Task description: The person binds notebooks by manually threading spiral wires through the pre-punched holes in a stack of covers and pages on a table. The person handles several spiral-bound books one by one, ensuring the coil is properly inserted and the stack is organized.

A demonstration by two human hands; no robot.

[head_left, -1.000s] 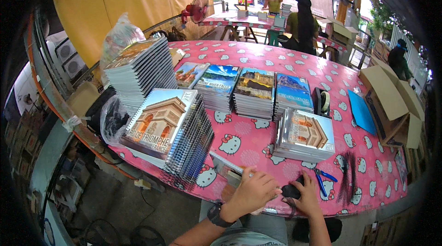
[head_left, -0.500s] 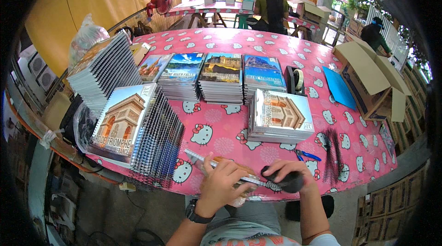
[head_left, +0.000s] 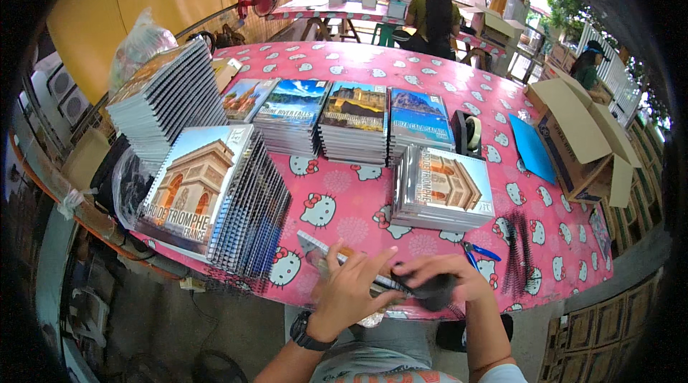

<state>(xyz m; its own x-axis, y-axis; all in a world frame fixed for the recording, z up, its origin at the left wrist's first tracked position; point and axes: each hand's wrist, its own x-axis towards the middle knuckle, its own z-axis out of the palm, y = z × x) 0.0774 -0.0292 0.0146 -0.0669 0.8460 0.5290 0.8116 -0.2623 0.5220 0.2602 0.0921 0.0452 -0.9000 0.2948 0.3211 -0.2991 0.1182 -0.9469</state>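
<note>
Close to the table's front edge, my left hand (head_left: pixel 350 288) is closed around a thin notebook (head_left: pixel 313 245), held tilted with its bound edge upward. My right hand (head_left: pixel 459 274), somewhat blurred, grips a rounded black object (head_left: pixel 434 293) against the right end of that edge. What kind of object it is, I cannot make out. Just right of it lie blue-handled pliers (head_left: pixel 479 252) and a few loose black spiral coils (head_left: pixel 516 254). A short stack of arch-covered notebooks (head_left: pixel 446 186) sits beyond my right hand.
Tall piles of spiral-bound notebooks (head_left: pixel 197 189) stand at the left. Several landscape-covered stacks (head_left: pixel 352 121) line the middle, beside a tape dispenser (head_left: pixel 469 133). An open carton (head_left: pixel 577 143) and a blue sheet (head_left: pixel 532 146) are at the right. Other people work further back.
My right hand and the black object have shifted slightly left, closer to my left hand. The coil stretch visible between them before is now covered. The whole view has shifted a little.
</note>
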